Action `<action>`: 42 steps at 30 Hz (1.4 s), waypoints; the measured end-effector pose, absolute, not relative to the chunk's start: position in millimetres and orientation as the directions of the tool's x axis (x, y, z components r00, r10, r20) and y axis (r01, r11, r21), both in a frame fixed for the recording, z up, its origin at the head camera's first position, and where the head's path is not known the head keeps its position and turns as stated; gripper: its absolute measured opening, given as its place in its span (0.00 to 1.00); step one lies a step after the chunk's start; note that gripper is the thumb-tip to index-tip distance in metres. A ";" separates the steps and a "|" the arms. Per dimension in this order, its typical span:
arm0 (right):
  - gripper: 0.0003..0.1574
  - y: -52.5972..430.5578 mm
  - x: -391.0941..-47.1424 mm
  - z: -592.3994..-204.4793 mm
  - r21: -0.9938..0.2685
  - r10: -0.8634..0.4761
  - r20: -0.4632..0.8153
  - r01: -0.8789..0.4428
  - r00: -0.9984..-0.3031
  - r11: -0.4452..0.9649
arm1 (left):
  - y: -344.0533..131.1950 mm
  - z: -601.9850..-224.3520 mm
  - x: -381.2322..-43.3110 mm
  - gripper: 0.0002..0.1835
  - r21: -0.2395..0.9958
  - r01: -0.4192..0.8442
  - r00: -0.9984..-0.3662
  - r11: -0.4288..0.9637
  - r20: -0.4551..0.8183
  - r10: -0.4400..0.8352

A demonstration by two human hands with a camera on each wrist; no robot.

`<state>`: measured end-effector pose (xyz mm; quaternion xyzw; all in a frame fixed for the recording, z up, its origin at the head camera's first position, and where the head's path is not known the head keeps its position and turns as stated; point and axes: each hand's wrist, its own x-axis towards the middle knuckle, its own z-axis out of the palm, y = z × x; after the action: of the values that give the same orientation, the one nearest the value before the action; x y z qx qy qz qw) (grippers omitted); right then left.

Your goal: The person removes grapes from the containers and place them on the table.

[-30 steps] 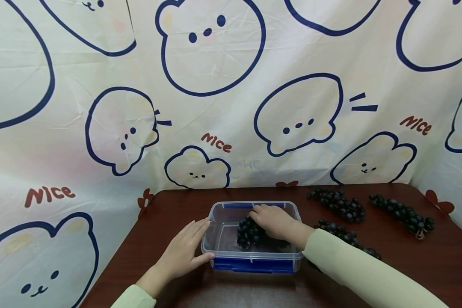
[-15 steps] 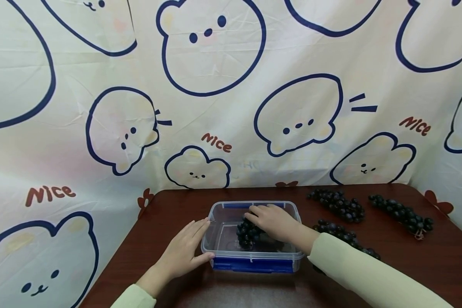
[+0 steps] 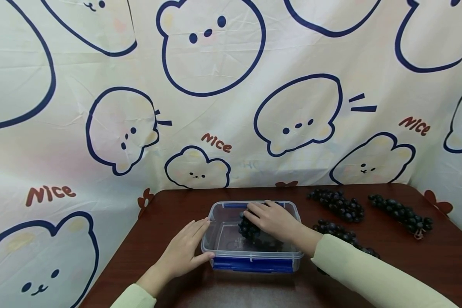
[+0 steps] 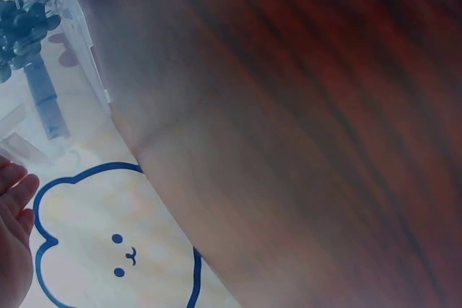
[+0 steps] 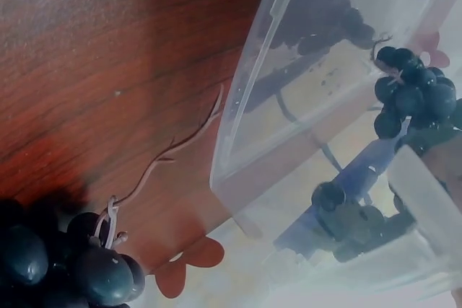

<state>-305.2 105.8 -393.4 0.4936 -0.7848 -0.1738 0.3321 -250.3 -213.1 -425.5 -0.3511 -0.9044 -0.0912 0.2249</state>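
A clear plastic food box (image 3: pixel 253 265) with blue clips stands on the table. Inside it is a bunch of dark grapes (image 3: pixel 248 229), which my right hand (image 3: pixel 273 220) grips from above and the right, fingers bent over it. That hand covers part of the bunch; the right wrist view shows its grapes (image 5: pixel 415 99) through the box's opening. Against the box's left side rests my left hand (image 3: pixel 185 249), fingers straight along the wall and thumb at the front corner. In the left wrist view only the left hand's fingers (image 4: pixel 14 200) show at the edge.
Right of the box lie more dark grape bunches: one at the back (image 3: pixel 340 205), one at the far right (image 3: pixel 404 214) and a nearer one (image 3: pixel 340 233) partly behind my right sleeve. A cartoon-printed cloth (image 3: pixel 215 128) hangs behind the dark wooden table (image 3: pixel 169 209).
My right hand has shifted slightly within the box, and the grapes under it have moved a little toward the back. The left hand has stayed at the box's side.
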 end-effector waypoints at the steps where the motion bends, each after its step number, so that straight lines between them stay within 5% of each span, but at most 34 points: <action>1: 0.39 106.1 -305.4 -393.2 0.608 -0.890 0.356 -0.652 -0.286 0.453 | -213.2 -425.5 -250.3 0.42 0.008 0.675 -0.654 0.738 0.470 0.593; 15: 0.43 111.4 -302.1 -387.4 0.597 -0.868 0.398 -0.635 -0.297 0.491 | -213.1 -426.5 -250.9 0.42 0.010 0.676 -0.654 0.737 0.470 0.593; 42: 0.35 125.1 -296.5 -363.5 0.510 -0.773 0.583 -0.629 -0.249 0.587 | -212.3 -426.2 -250.9 0.43 0.001 0.664 -0.662 0.748 0.465 0.588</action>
<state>-296.5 125.1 -363.5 0.4462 -0.7855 -0.0859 0.4201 -250.9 -212.3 -426.2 -0.3448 -0.9076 -0.0855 0.2237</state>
